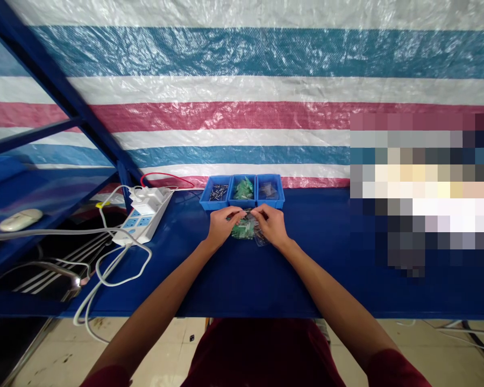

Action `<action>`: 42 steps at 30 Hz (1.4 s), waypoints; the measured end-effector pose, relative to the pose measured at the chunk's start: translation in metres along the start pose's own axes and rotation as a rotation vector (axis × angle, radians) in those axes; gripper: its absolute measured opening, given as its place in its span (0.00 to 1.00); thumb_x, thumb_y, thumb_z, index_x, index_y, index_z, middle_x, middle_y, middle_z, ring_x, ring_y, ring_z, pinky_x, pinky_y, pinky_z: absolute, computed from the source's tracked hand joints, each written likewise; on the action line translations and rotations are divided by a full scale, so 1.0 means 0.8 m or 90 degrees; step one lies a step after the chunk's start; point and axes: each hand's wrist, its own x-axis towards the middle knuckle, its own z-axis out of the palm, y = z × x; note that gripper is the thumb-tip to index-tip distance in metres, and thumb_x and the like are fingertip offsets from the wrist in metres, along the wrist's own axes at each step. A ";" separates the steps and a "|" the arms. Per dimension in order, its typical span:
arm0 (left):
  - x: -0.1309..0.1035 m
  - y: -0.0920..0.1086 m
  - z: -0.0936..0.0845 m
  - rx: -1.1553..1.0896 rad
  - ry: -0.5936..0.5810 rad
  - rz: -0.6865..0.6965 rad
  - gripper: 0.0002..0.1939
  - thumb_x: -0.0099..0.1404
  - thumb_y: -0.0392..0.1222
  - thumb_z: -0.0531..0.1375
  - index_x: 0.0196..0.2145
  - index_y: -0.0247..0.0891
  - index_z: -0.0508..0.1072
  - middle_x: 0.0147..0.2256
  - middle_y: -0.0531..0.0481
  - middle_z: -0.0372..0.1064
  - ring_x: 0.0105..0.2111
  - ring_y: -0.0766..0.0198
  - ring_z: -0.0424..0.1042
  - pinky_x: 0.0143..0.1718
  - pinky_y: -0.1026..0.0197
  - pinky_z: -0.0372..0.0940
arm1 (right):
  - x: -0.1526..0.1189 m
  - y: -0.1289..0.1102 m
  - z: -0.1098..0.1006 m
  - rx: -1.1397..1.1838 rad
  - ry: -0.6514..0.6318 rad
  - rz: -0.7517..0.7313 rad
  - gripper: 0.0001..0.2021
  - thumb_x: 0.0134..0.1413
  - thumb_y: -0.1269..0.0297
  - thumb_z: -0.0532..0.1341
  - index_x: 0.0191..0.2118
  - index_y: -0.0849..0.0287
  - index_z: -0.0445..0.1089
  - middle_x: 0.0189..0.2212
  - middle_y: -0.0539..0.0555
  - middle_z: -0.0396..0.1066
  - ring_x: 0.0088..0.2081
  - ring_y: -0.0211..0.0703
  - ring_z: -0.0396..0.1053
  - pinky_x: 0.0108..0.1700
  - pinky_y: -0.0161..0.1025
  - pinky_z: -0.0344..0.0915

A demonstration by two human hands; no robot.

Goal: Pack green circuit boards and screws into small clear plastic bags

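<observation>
I'd work low over the green pile (242, 231) and clear bag (260, 238), left hand (225, 223) and right hand (272, 223) both pinched together, can't tell on what tho

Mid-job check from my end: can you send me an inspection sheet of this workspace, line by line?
Surface: blue tabletop, running under both forearms.
Job's things: green packet and clear bag beneath the hands; behind them, left bin with metal parts, middle bin with green pieces, right bin with clear plastic.
Clutter: power strip on the left; mouse on the side shelf.
Hands: left hand and right hand near each other, fingertips pinched; anything between them is too small to identify.
Cables: white cables loop left, some over the front edge; red cable behind the strip.
Surroundings: striped sheet behind; right side pixelated.
</observation>
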 end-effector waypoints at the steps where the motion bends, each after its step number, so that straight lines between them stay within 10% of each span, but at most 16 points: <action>1: 0.000 0.000 0.000 0.010 0.002 0.008 0.12 0.61 0.48 0.60 0.28 0.36 0.75 0.23 0.52 0.72 0.21 0.68 0.69 0.27 0.66 0.66 | 0.000 0.000 0.000 -0.002 0.002 0.005 0.13 0.59 0.58 0.56 0.29 0.59 0.72 0.23 0.50 0.71 0.24 0.37 0.66 0.30 0.33 0.62; 11: 0.005 -0.005 -0.003 0.183 0.145 0.143 0.12 0.64 0.45 0.58 0.28 0.36 0.75 0.25 0.50 0.74 0.23 0.67 0.70 0.30 0.65 0.64 | 0.000 -0.001 -0.002 -0.034 0.037 0.013 0.16 0.61 0.56 0.53 0.36 0.60 0.75 0.23 0.51 0.73 0.22 0.38 0.67 0.30 0.34 0.62; 16: 0.033 -0.042 -0.018 0.353 0.260 0.033 0.15 0.65 0.49 0.56 0.32 0.36 0.75 0.25 0.48 0.72 0.26 0.63 0.70 0.32 0.63 0.61 | -0.001 -0.001 -0.003 -0.054 0.023 0.013 0.18 0.62 0.56 0.51 0.35 0.61 0.75 0.20 0.50 0.70 0.21 0.38 0.65 0.28 0.33 0.60; 20: 0.040 -0.057 -0.025 0.398 0.161 -0.039 0.19 0.65 0.53 0.55 0.46 0.36 0.72 0.26 0.50 0.71 0.28 0.61 0.71 0.31 0.63 0.60 | 0.000 0.000 -0.003 -0.070 0.012 0.016 0.18 0.62 0.57 0.51 0.34 0.61 0.74 0.20 0.50 0.70 0.21 0.38 0.65 0.28 0.34 0.59; 28: 0.022 -0.036 -0.019 0.303 -0.202 0.182 0.17 0.66 0.52 0.53 0.34 0.37 0.74 0.33 0.47 0.73 0.35 0.61 0.72 0.38 0.63 0.63 | 0.004 0.007 -0.001 -0.157 -0.122 0.044 0.12 0.59 0.59 0.56 0.36 0.58 0.74 0.28 0.52 0.72 0.29 0.40 0.68 0.34 0.35 0.61; 37: 0.022 -0.038 -0.031 0.307 -0.166 0.125 0.14 0.67 0.46 0.51 0.33 0.38 0.74 0.33 0.47 0.74 0.33 0.62 0.72 0.36 0.62 0.63 | -0.005 0.003 0.005 -0.328 -0.332 -0.107 0.28 0.43 0.45 0.66 0.46 0.61 0.73 0.45 0.61 0.66 0.48 0.55 0.60 0.49 0.50 0.58; 42: 0.021 -0.039 -0.028 0.291 -0.144 0.141 0.13 0.67 0.44 0.52 0.33 0.37 0.74 0.32 0.47 0.75 0.34 0.61 0.72 0.36 0.62 0.63 | -0.005 0.004 0.007 -0.328 -0.344 -0.118 0.17 0.52 0.54 0.64 0.43 0.60 0.74 0.42 0.58 0.68 0.45 0.51 0.60 0.46 0.48 0.56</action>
